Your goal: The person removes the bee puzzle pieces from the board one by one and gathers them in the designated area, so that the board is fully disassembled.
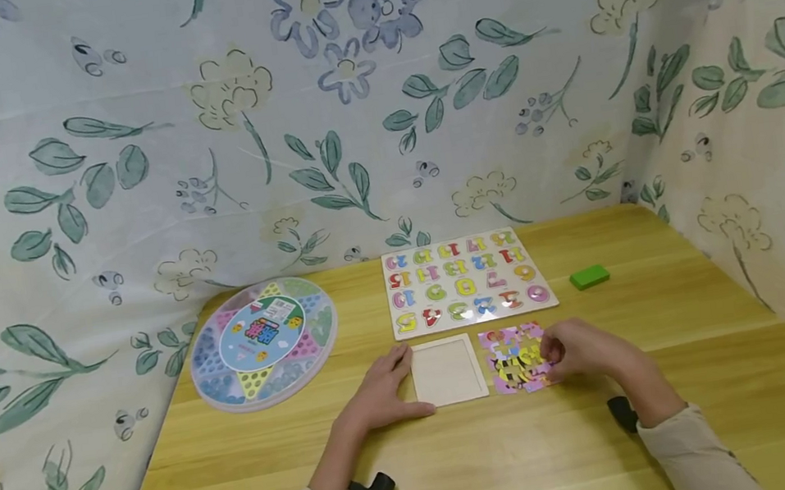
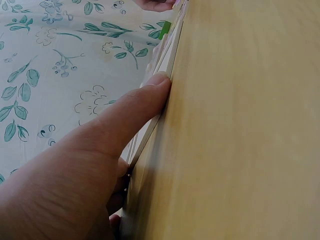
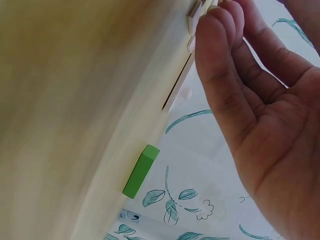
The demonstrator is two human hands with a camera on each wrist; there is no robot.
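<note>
A square wooden puzzle tray (image 1: 448,372) with a bare recess lies on the table. My left hand (image 1: 378,392) holds it at its left side, thumb along the near edge and fingers at the far left corner. In the left wrist view the thumb (image 2: 142,102) lies along the tray's edge. Just right of the tray is a pink and yellow jigsaw picture (image 1: 515,361), its pieces laid together. At its right edge my right hand (image 1: 585,348) pinches a puzzle piece with bent fingers. The fingers mostly hide that piece. The right wrist view shows the right hand's fingertips (image 3: 212,32) bunched together.
Behind the tray lies a number puzzle board (image 1: 468,282) with colourful numerals. A green block (image 1: 589,277) sits to its right. Over on the left is a round Chinese checkers set (image 1: 264,345). Flowered cloth (image 1: 351,159) hangs behind the wooden table (image 1: 481,465).
</note>
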